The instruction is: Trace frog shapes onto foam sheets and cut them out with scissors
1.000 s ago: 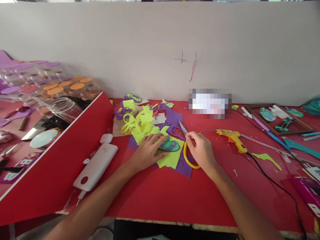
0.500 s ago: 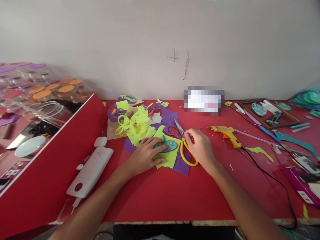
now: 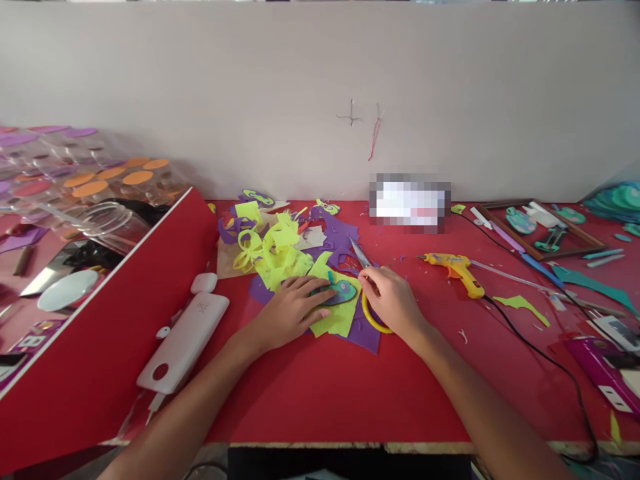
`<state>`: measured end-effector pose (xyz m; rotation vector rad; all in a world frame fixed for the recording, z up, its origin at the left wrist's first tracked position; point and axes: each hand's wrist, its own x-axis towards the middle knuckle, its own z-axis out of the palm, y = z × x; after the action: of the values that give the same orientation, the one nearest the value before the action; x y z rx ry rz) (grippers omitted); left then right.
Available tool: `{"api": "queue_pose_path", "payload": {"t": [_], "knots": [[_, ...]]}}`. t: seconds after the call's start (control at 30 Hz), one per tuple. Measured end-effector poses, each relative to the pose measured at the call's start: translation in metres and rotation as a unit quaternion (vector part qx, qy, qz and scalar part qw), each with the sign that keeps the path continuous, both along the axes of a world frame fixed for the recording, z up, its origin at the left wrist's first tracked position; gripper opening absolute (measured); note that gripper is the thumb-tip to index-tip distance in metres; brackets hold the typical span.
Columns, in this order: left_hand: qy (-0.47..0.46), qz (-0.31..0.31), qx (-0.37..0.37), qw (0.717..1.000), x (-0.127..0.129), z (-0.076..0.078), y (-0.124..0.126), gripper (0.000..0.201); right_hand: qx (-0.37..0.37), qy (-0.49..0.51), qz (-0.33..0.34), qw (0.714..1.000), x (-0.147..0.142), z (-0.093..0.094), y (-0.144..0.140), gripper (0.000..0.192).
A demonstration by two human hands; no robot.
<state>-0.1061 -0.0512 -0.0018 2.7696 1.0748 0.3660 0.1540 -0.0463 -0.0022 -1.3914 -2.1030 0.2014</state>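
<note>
My left hand (image 3: 295, 308) lies flat on a teal foam cutout (image 3: 343, 291) with a pale round spot, fingers stretched over part of it. Beneath the cutout is a lime-green foam sheet (image 3: 334, 327), itself on a purple foam sheet (image 3: 365, 337). My right hand (image 3: 393, 297) is closed, thumb and fingertips together at the green sheet's right edge; whatever is between them is hidden. Scissors with yellow handles (image 3: 374, 318) lie under this hand, blades pointing away from me and handles partly covered.
Lime-green scraps (image 3: 283, 237) are heaped behind my left hand. A yellow glue gun (image 3: 457, 268) with its cord lies to the right, before a brown frame (image 3: 575, 247). At left, a white power bank (image 3: 185, 343) lies beside a red partition (image 3: 100, 333).
My right hand has shifted slightly left and down, covering more of the yellow handles. The scissors stay put. My left hand keeps its place on the teal cutout.
</note>
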Motion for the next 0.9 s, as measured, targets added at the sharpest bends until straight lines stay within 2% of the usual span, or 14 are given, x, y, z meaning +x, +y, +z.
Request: {"api": "queue_pose_path", "payload": {"t": [0.23, 0.33, 0.47, 0.57, 0.63, 0.77, 0.9], "knots": [[-0.043, 0.022, 0.056, 0.997, 0.004, -0.008, 0.003, 0.028, -0.039, 0.063, 0.062, 0.995, -0.007, 0.004, 0.005, 0.018], [-0.034, 0.012, 0.067, 0.997, 0.004, -0.01, 0.004, 0.029, -0.041, -0.014, 0.115, 0.992, -0.024, 0.016, 0.026, 0.024], [-0.026, -0.008, 0.069, 0.997, 0.002, -0.011, 0.005, 0.033, -0.014, -0.155, 0.13, 0.979, -0.059, 0.029, 0.076, 0.039], [-0.032, -0.016, 0.064, 0.997, 0.0, -0.011, 0.006, 0.034, -0.005, -0.226, 0.126, 0.966, -0.086, 0.029, 0.116, 0.05], [-0.037, -0.017, 0.064, 0.997, 0.0, -0.011, 0.005, 0.033, -0.001, -0.257, 0.138, 0.956, -0.101, 0.024, 0.134, 0.048], [-0.038, -0.015, 0.07, 0.997, 0.0, -0.012, 0.004, 0.034, 0.011, -0.28, 0.161, 0.946, -0.123, 0.015, 0.15, 0.038], [-0.039, -0.015, 0.066, 0.997, 0.0, -0.013, 0.003, 0.034, 0.032, -0.295, 0.185, 0.937, -0.127, 0.019, 0.151, 0.031]]}}
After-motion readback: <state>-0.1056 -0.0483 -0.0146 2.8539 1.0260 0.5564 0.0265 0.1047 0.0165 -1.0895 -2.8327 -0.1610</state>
